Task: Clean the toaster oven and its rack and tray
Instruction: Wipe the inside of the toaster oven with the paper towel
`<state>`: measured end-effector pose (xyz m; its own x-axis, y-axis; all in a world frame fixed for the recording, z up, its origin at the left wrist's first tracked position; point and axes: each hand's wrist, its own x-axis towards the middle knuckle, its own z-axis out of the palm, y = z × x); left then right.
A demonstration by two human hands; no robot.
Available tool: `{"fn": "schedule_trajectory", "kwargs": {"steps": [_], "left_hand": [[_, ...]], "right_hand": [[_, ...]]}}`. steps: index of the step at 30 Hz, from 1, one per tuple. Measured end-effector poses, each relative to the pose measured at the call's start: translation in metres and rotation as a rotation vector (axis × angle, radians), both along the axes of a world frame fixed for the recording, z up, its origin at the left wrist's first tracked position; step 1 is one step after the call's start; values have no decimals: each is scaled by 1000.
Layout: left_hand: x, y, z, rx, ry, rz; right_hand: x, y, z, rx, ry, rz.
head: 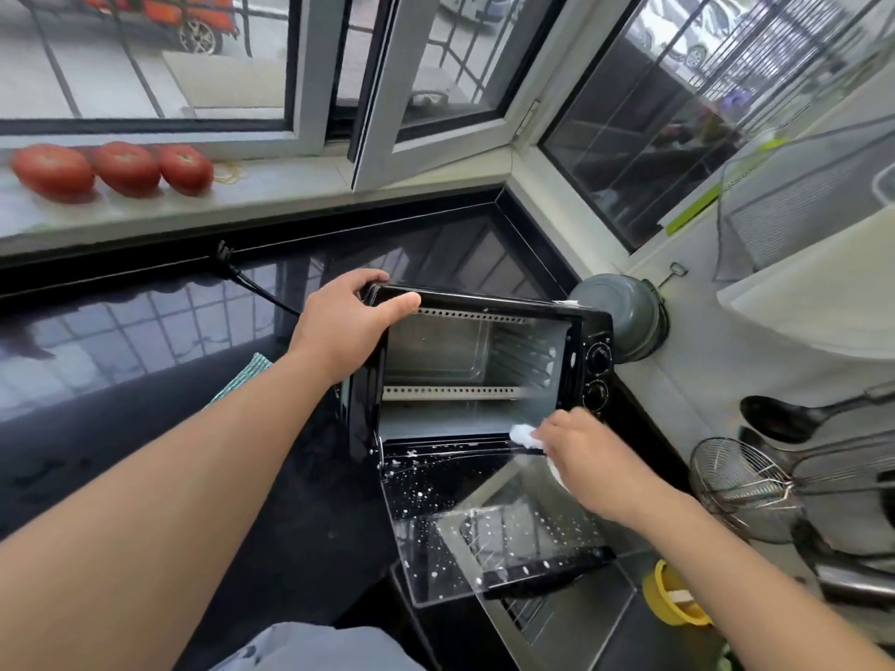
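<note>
A black toaster oven (588, 331) stands on the dark counter, its cavity showing bare metal walls. The glass door (484, 530) hangs open toward me, spattered with white foam. My left hand (348, 326) grips the oven's top left corner. My right hand (581, 452) holds a white foamy cloth (525, 435) against the lower right corner of the cavity opening, by the door hinge. Below the open door, a wire rack (528, 617) lies in the sink.
The glossy black counter (145, 341) stretches left, with the oven's power cord (252, 283) on it. A green checked cloth (242, 375) shows behind my left forearm. Three tomatoes (126, 169) sit on the sill. A grey pot (624, 317), wire skimmer (741, 486), ladle (784, 418) and yellow cup (673, 598) crowd the right.
</note>
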<state>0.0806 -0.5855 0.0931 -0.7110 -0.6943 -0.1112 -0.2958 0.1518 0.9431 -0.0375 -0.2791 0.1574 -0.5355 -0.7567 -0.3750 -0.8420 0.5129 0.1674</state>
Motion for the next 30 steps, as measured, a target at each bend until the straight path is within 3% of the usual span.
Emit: {"fn": "schedule_trajectory", "kwargs": {"steps": [4,7,9,11,13,15,17,21,26,30], "left_hand": [[4,2,-2,-20,11,-7],[4,3,-2,-28,17,-19],[4,3,-1,-27,21,-20],[4,3,-1,-27,26,-14],[4,3,-1,-30,27,-8],[5,2,-1,-32,32,-10],[5,3,-1,-25,33,-11],[6,4,0,-21,28,2],[8,8,3,-27,25,3],[9,7,2,-29,38,-9]], "right_hand": [[-5,6,9,199,-136,-229],[-8,9,24,358,-19,-375],[-9,8,30,319,67,-421],[-8,-1,29,110,149,-313],[-2,-24,18,-39,215,-76],[1,-52,-1,83,260,160],[-4,-75,-23,309,257,219],[-17,-97,-15,639,153,105],[-23,-55,18,568,74,100],[-43,-1,47,422,-12,-176]]}}
